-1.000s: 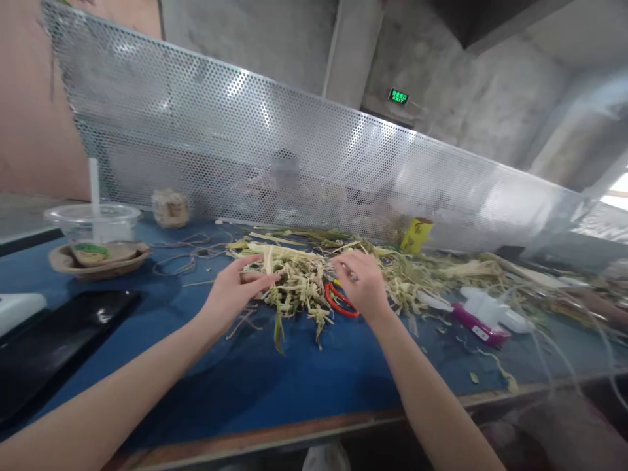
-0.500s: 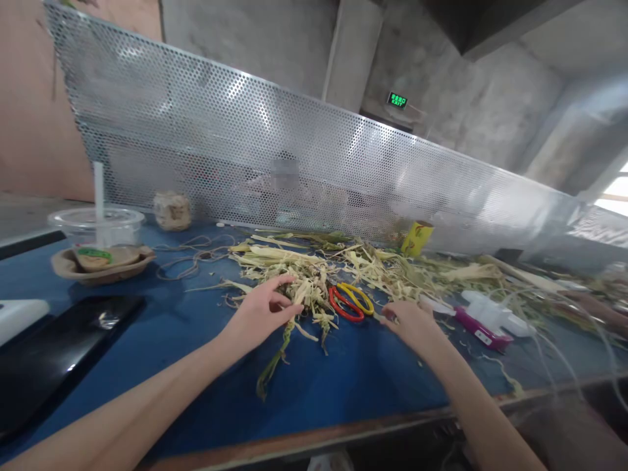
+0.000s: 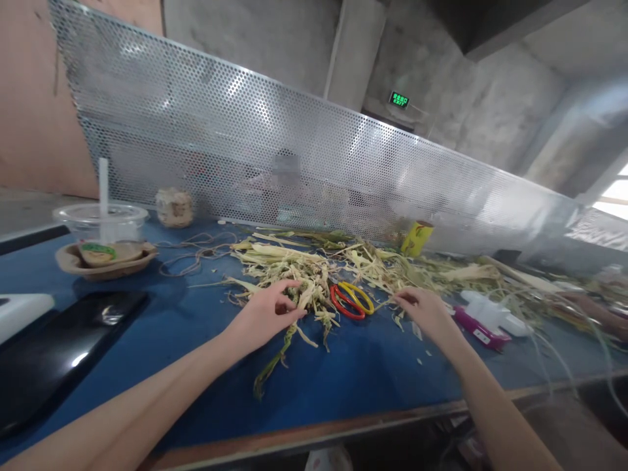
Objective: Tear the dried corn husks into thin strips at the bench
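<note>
**Worktop Layout: Both Hands at the Plant Strips**

A perforated metal screen (image 3: 314,150) forms the rear boundary of the station and runs at a slant across my view. In front of it extends a blue table (image 3: 358,373). A heap of dry plant strips (image 3: 289,261) occupies the table's middle, with loose material spreading right along the screen.

On the left lies a black slab (image 3: 73,366) with a glossy face. The left hand (image 3: 269,311) is at the heap's near left edge: thumb and index finger stand a narrow gap apart beside a green-tailed braid (image 3: 283,347). I cannot tell whether they grip it. The right hand (image 3: 429,314) is to the right of the heap, well apart from the left, with fingertips pinched together on the end of a thin strip (image 3: 385,303).

Behind the slab are a brown bowl (image 3: 105,269) and a clear tub (image 3: 127,226). A purple-and-white unit (image 3: 483,327) lies just beyond the right hand. A yellow container (image 3: 417,239) stands near the screen, tilted. Red and yellow loop handles (image 3: 354,303) lie between the hands, touching the heap.
</note>
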The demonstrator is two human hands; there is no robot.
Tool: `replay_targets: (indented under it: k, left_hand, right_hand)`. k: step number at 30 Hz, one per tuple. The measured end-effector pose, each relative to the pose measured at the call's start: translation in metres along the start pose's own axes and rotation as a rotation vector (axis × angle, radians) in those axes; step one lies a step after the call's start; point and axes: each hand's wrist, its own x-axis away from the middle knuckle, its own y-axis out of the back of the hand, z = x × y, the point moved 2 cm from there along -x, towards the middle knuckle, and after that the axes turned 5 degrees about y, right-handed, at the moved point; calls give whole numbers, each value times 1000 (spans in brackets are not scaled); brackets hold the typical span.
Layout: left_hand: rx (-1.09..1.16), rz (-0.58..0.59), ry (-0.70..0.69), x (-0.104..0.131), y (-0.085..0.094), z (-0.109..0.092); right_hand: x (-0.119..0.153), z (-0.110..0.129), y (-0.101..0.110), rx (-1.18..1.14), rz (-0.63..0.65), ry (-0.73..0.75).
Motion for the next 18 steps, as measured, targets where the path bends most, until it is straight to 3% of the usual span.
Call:
replay_targets:
  k: [5,7,13,18]
  left_hand:
    - [-3,-19,-9,-1,0,2]
    - [3,-13,-11,-2,-1,4]
    - [21,1,-29,-4,-3,12]
    - [15,-2,-50,1,-8,10]
  right_hand:
    - [3,-3,16,-25,-366,-99]
    - [4,3,22,-116,-434,-76]
    - [5,22,20,-257,-346,23]
    - [-10,2,-2,-72,-244,-60]
